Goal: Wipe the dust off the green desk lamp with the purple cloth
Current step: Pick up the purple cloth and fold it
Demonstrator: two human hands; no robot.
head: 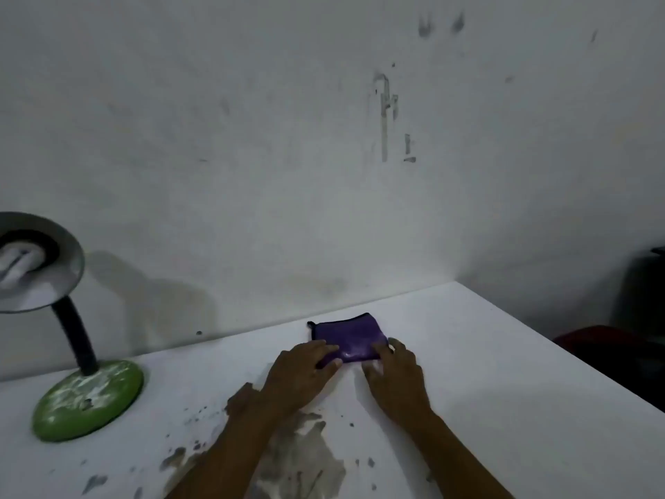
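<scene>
The purple cloth lies folded flat on the white table, close to the wall. My left hand has its fingers on top of the cloth's near left edge with the thumb at that edge, pinching it. My right hand holds the cloth's near right corner with curled fingertips. The green desk lamp stands far to the left, apart from both hands. Its round green base is streaked with white dust. A black neck carries the grey shade, which is cut off by the frame's left edge.
Dark grey smears and specks cover the table between my forearms. The table's right edge runs diagonally, with dark objects beyond it. A stained white wall stands directly behind the table.
</scene>
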